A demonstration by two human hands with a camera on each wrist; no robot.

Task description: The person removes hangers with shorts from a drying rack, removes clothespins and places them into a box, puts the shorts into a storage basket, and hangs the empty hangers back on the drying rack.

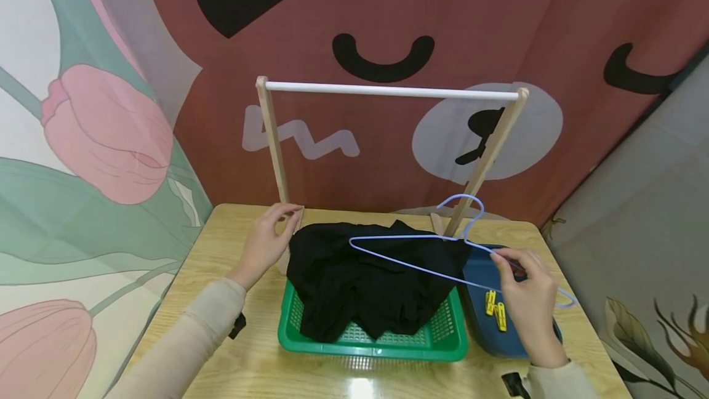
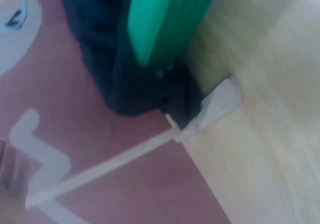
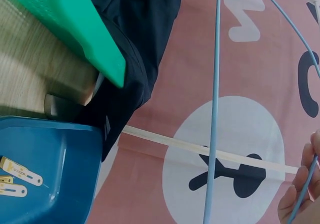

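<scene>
In the head view a blue wire hanger (image 1: 410, 266) is pinched by my right hand (image 1: 528, 300) on its sloping side, its hook pointing up and left. Black cloth (image 1: 371, 276) lies heaped in a green basket (image 1: 371, 350). My left hand (image 1: 263, 245) is beside the cloth's left edge, near the rack's left foot, thumb and fingertips close together with nothing visible between them. The right wrist view shows the fingers (image 3: 305, 179) around the hanger wire (image 3: 214, 109). At the left wrist view's edge, part of my left hand (image 2: 11, 199) appears.
A wooden rack with a white bar (image 1: 388, 90) stands behind the basket. Right of the basket, a dark blue bin (image 1: 482, 325) holds yellow clips (image 1: 501, 316) and lies partly under my right hand. Patterned curtains surround the wooden table (image 1: 232, 362).
</scene>
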